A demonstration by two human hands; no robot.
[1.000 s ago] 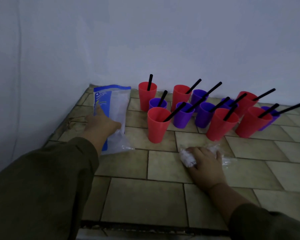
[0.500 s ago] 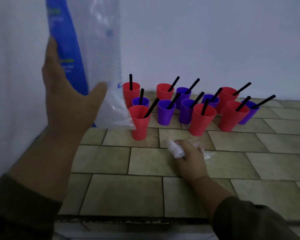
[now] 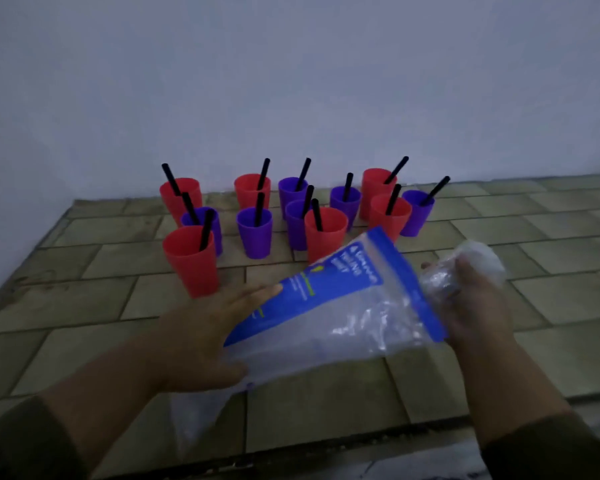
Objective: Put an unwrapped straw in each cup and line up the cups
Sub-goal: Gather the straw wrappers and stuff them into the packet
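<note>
The fingers (image 3: 260,293) of the left hand (image 3: 201,341) lie almost straight behind the plastic bag (image 3: 333,306), and the thumb comes up against its clear lower part, so the bag is pinched between them and held off the tiled counter (image 3: 326,403). The fingers (image 3: 465,285) of the right hand (image 3: 478,313) are curled tightly round a wad of wrappers (image 3: 475,261), clear and crumpled, just beside the blue-edged end of the bag. Whether this end is open I cannot tell; the plastic there is blurred.

I judge the step in hand to be tidying: pushing the wad into the bag. To do it well, the left hand should keep the bag firm and turn its mouth toward the right hand. The right hand should not let go before the wad is well inside, because such light plastic springs back and falls out easily. The loose clear tail of the bag hangs low toward the counter edge, and it must not sweep forward.

Behind the hands stand the cups (image 3: 191,259), red and purple, twelve as far as I can count, each with a black straw (image 3: 205,230) leaning in it. They form a loose cluster near the wall, some touching, not one clean line. So the straws seem done, and the lining up is left. The nearest red cups are close to the bag, and a careless swing could tip them.
</note>
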